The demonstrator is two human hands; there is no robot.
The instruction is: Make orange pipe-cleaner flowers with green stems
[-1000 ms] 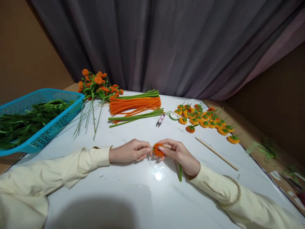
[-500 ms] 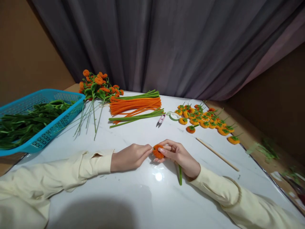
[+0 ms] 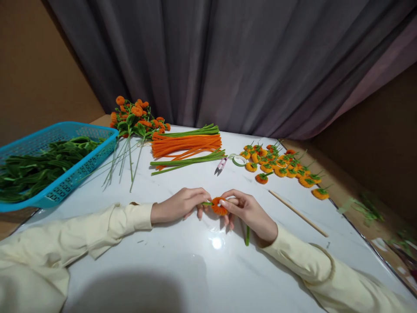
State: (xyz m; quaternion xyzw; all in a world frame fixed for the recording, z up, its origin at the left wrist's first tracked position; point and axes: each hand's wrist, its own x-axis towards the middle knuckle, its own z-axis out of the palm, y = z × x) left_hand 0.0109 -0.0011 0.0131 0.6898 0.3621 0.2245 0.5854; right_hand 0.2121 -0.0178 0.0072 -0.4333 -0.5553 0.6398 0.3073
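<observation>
Over the front middle of the table, my right hand [image 3: 249, 213] pinches an orange pipe-cleaner flower [image 3: 219, 206] between thumb and fingers. A short green stem [image 3: 207, 203] sticks out of the flower's left side, and the closed fingers of my left hand [image 3: 184, 203] grip it. Below my right palm a green pipe cleaner [image 3: 247, 235] hangs or lies; its upper end is hidden, so I cannot tell whether the hand holds it.
Bundled orange pipe cleaners [image 3: 187, 145] and green ones lie ahead, near snips [image 3: 221, 166] and green tape [image 3: 239, 160]. Finished flower heads [image 3: 282, 169] and a wooden stick [image 3: 298, 213] are right. A blue basket [image 3: 55, 198] of leaves and an orange bouquet [image 3: 137, 115] are left.
The flower has turned, and its green stem now shows on the left. My left fingers have drawn back slightly from the flower and hold that stem.
</observation>
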